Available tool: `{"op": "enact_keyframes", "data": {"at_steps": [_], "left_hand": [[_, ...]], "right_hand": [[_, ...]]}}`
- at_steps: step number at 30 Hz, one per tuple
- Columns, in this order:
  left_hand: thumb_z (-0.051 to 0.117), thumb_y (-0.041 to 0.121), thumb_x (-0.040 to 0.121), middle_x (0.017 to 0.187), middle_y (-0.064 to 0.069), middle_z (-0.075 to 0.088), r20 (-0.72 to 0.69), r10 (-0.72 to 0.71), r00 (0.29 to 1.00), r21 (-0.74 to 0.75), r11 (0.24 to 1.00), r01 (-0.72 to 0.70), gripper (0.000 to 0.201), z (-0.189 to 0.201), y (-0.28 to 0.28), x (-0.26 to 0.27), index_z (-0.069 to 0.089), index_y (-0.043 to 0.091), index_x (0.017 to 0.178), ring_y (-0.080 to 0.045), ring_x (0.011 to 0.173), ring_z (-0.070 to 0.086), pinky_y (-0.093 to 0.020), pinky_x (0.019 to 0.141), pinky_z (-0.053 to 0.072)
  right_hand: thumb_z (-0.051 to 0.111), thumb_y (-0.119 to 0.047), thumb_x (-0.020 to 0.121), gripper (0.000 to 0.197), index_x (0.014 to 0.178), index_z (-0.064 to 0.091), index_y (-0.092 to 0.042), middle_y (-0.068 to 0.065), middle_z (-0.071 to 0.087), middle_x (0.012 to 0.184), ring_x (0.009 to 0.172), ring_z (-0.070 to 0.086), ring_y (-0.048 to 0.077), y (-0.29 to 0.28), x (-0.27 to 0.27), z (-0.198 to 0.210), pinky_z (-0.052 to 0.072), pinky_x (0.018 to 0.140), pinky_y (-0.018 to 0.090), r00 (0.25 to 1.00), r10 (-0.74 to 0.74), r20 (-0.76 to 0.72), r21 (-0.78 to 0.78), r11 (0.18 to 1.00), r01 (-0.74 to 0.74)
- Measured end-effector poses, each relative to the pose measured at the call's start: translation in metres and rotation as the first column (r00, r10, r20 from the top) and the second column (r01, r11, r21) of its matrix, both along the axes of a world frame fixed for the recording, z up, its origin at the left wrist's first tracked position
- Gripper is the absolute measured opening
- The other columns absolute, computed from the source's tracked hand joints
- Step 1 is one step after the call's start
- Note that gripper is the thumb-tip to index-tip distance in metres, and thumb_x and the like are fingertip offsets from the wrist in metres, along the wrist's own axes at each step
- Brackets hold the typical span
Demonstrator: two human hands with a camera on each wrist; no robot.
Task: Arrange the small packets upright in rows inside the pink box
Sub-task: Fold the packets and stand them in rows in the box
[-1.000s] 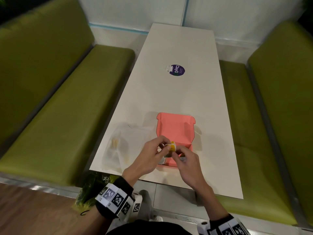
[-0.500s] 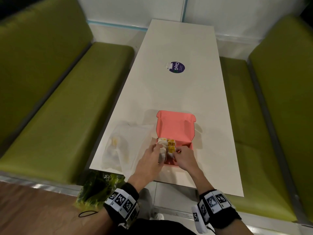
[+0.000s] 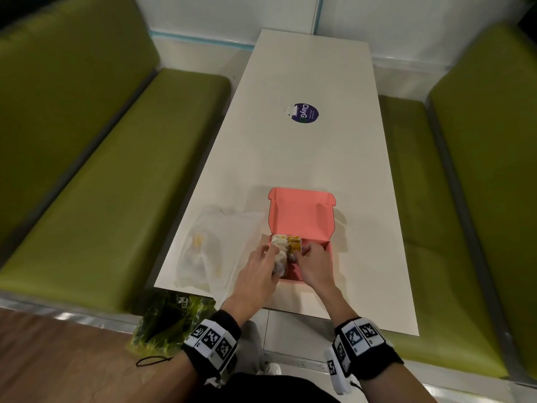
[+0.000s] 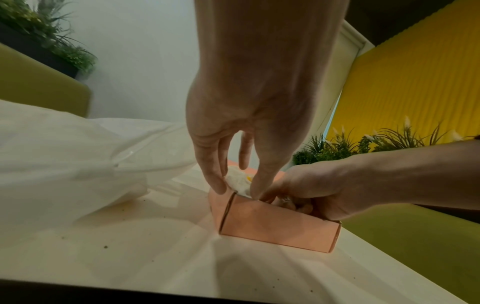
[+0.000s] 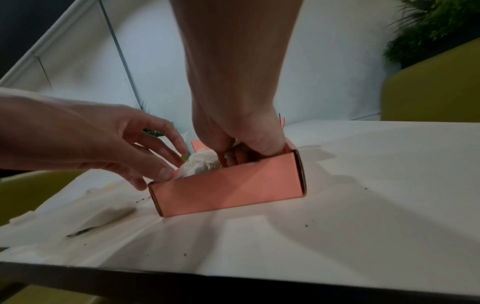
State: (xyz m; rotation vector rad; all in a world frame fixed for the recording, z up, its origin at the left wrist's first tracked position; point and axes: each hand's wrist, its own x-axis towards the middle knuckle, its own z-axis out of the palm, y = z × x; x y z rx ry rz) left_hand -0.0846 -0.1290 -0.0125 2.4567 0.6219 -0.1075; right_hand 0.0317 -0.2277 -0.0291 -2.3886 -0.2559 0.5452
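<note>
Both hands had dropped from above the pink box down into it, carrying the yellow packet that was pinched between them a second earlier. At this moment the left hand reached in over the box's left wall, fingers extended downward and lightly curved, their tips against the white packets — a touch, no closed grasp showing. The right hand sat deep in the box's right half, knuckles up, fingers curled down among the packets; whether they gripped one I could not tell. Yellow packets stood just right of the white ones, at the box's back-left. The box lay near the table's front edge, lid open — a clear plastic bag beside its left wall, at the front-left corner.
</note>
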Motion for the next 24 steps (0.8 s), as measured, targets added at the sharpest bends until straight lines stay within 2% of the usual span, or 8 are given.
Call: {"op": "enact_keyframes", "data": {"at_steps": [3,7,10,12,14,16,19,24], "left_hand": [[0.058,0.019,0.096,0.144,-0.006,0.038,0.003,-0.003,1.000,0.002,1.000,0.003,0.048,-0.001,0.000,-0.001,0.035,0.020,0.138,-0.026,0.125,0.045,-0.041,0.090,0.054],[0.058,0.023,0.097,0.138,-0.003,0.043,0.098,-0.006,0.995,-0.027,1.000,0.009,0.039,0.006,0.001,-0.003,0.042,0.021,0.132,-0.024,0.122,0.046,-0.035,0.084,0.053],[0.057,0.028,0.097,0.135,0.000,0.046,0.251,-0.009,0.968,-0.076,0.997,0.029,0.031,0.017,0.000,-0.006,0.049,0.023,0.127,-0.018,0.119,0.046,-0.028,0.083,0.048],[0.057,0.032,0.097,0.134,0.000,0.047,0.330,-0.036,0.943,-0.084,0.994,0.068,0.028,0.021,-0.004,-0.005,0.053,0.023,0.123,-0.014,0.118,0.046,-0.026,0.090,0.047],[0.055,0.038,0.097,0.129,0.000,0.050,0.386,-0.066,0.920,-0.072,0.992,0.101,0.028,0.023,-0.010,-0.001,0.056,0.022,0.120,-0.015,0.115,0.048,-0.033,0.094,0.049],[0.051,0.046,0.093,0.127,0.002,0.050,0.392,-0.100,0.914,-0.064,0.989,0.135,0.037,0.023,-0.016,0.005,0.057,0.023,0.122,-0.019,0.115,0.047,-0.039,0.097,0.046],[0.052,0.049,0.088,0.127,0.002,0.049,0.360,-0.133,0.924,-0.056,0.985,0.164,0.048,0.024,-0.024,0.011,0.054,0.024,0.128,-0.021,0.115,0.046,-0.039,0.099,0.043],[0.058,0.026,0.087,0.112,0.000,0.060,0.387,-0.090,0.918,-0.087,0.987,0.134,0.027,0.017,-0.017,0.013,0.060,0.022,0.115,-0.024,0.101,0.056,-0.044,0.084,0.051]], "right_hand": [[0.066,-0.023,0.092,0.021,0.084,0.059,-0.005,-0.002,0.054,0.076,0.076,0.049,0.017,-0.003,0.001,0.003,0.035,0.066,0.026,1.000,0.007,0.006,0.031,1.000,-0.007],[0.069,-0.037,0.088,0.025,0.088,0.064,-0.013,-0.001,0.065,0.082,0.071,0.059,0.014,-0.018,-0.001,0.013,0.043,0.064,0.024,0.992,-0.071,-0.105,0.234,0.968,0.094],[0.056,-0.036,0.096,0.032,0.098,0.066,-0.006,0.005,0.067,0.078,0.058,0.058,0.014,-0.030,-0.007,0.033,0.047,0.055,0.027,0.895,-0.102,-0.435,0.465,0.825,0.320],[0.047,-0.027,0.101,0.031,0.100,0.066,-0.002,0.008,0.066,0.082,0.064,0.062,0.017,-0.035,-0.009,0.045,0.051,0.059,0.029,0.808,-0.072,-0.585,0.552,0.695,0.461],[0.044,-0.022,0.101,0.028,0.100,0.065,-0.003,0.012,0.065,0.093,0.076,0.065,0.022,-0.036,-0.011,0.055,0.054,0.070,0.032,0.764,-0.028,-0.644,0.592,0.614,0.521],[0.042,-0.021,0.100,0.029,0.111,0.062,-0.003,0.013,0.065,0.106,0.089,0.064,0.025,-0.036,-0.015,0.060,0.052,0.080,0.035,0.756,0.018,-0.655,0.614,0.595,0.518],[0.040,-0.021,0.101,0.033,0.122,0.059,-0.004,0.004,0.065,0.105,0.091,0.061,0.020,-0.035,-0.021,0.065,0.050,0.079,0.034,0.757,0.051,-0.652,0.618,0.615,0.490],[0.039,-0.015,0.102,0.032,0.118,0.064,-0.004,0.010,0.068,0.108,0.098,0.065,0.023,-0.034,-0.024,0.064,0.053,0.083,0.032,0.749,0.108,-0.654,0.647,0.593,0.479]]}}
